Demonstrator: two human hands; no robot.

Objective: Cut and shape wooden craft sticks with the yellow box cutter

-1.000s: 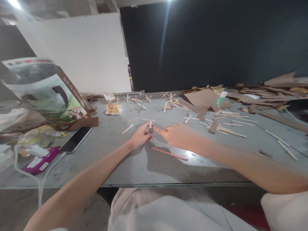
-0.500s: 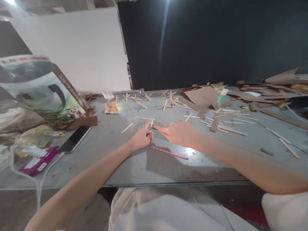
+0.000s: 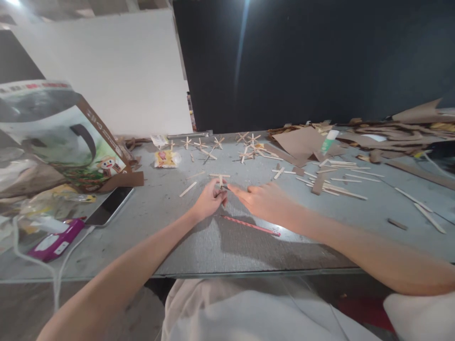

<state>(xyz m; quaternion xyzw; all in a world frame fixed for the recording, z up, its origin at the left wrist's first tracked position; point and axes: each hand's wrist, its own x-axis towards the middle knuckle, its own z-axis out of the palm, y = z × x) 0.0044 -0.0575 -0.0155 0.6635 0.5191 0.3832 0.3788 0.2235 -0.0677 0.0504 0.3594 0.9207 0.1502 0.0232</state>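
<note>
My left hand [image 3: 209, 200] is closed around a short wooden craft stick [image 3: 221, 181], whose end stands up past the fingertips. My right hand [image 3: 265, 201] comes from the right with its index finger stretched along a small, thin dark blade [image 3: 224, 187], which meets the stick at the left fingertips. The blade's other end is hidden in the right hand. Another craft stick [image 3: 219, 175] lies crosswise just beyond the held one, and a loose stick [image 3: 188, 189] lies to the left. Nearer the table's edge, below both hands, is a red patterned pencil [image 3: 250, 225].
Several stick stars [image 3: 219, 142] stand at the back, beside a yellow packet [image 3: 166, 159]. Loose sticks [image 3: 341, 188], cardboard [image 3: 296, 143] and a green glue stick [image 3: 329, 141] lie right. A phone [image 3: 109, 206], purple power strip [image 3: 59, 240] and large printed bag [image 3: 67, 142] occupy the left.
The held stick has tilted and shifted slightly left, and the blade has moved with it. Both hands stay close together in nearly the same place.
</note>
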